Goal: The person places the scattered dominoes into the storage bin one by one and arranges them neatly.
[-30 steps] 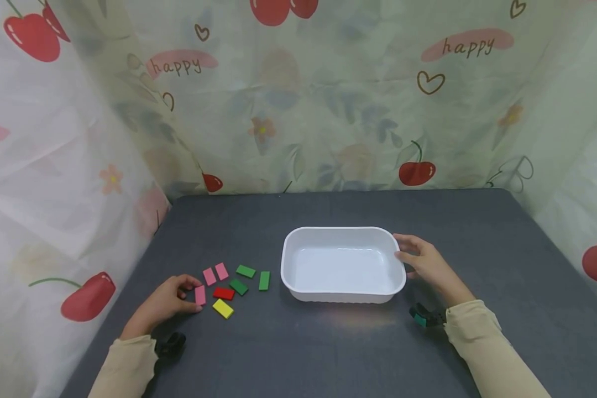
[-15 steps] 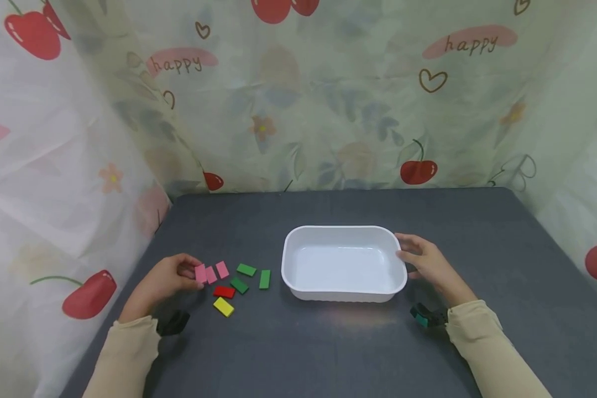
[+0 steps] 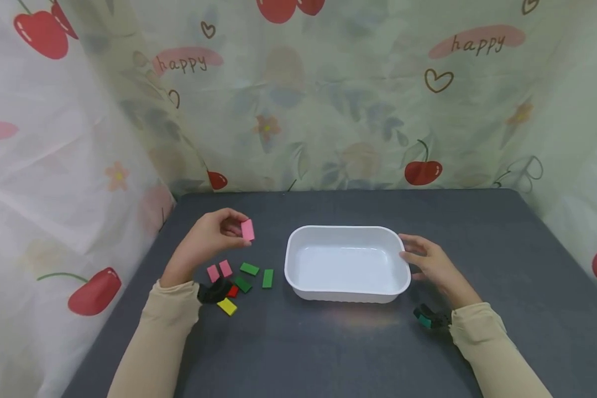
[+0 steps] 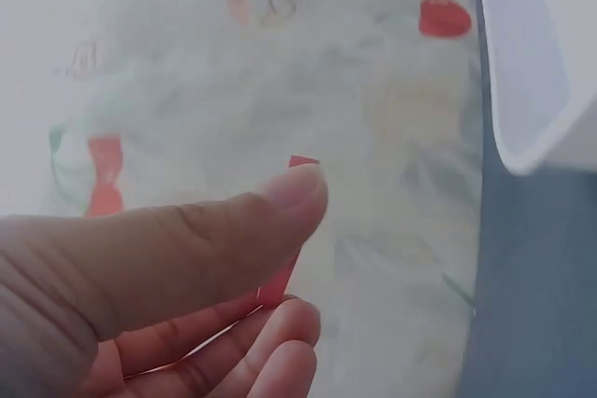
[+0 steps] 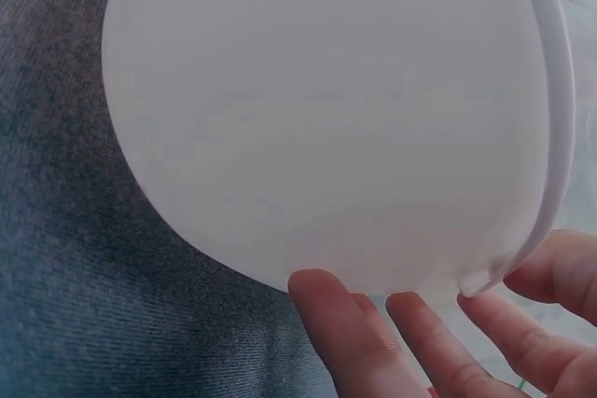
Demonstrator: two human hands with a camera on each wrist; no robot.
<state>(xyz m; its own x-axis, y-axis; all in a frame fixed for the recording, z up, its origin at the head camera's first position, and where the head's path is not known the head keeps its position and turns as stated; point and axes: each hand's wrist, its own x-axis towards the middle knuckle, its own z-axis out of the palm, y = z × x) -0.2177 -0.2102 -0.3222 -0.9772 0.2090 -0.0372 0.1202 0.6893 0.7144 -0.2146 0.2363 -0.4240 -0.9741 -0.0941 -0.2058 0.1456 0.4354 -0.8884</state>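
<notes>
My left hand (image 3: 206, 237) pinches a small pink rectangular tile (image 3: 247, 230) between thumb and fingers, raised above the table. Up close in the left wrist view, the thumb covers most of that tile, which looks red there. Beneath the hand lie two more pink tiles (image 3: 219, 270), several green tiles (image 3: 268, 278), a red tile (image 3: 233, 291) partly hidden by the wrist camera, and a yellow tile (image 3: 227, 306). At the right end of a white plastic tub (image 3: 348, 296), my right hand (image 3: 430, 268) holds the rim, thumb over it and fingers against the outer wall.
A dark grey cloth covers the table (image 3: 328, 354). Patterned curtains (image 3: 308, 110) stand behind it and at both sides. The tub holds nothing that shows. A black wrist camera (image 3: 215, 291) hangs low over the loose tiles.
My left hand has lifted a pink tile off the table and carried it up and to the right, past the other tiles. My right hand and the tub have stayed put.
</notes>
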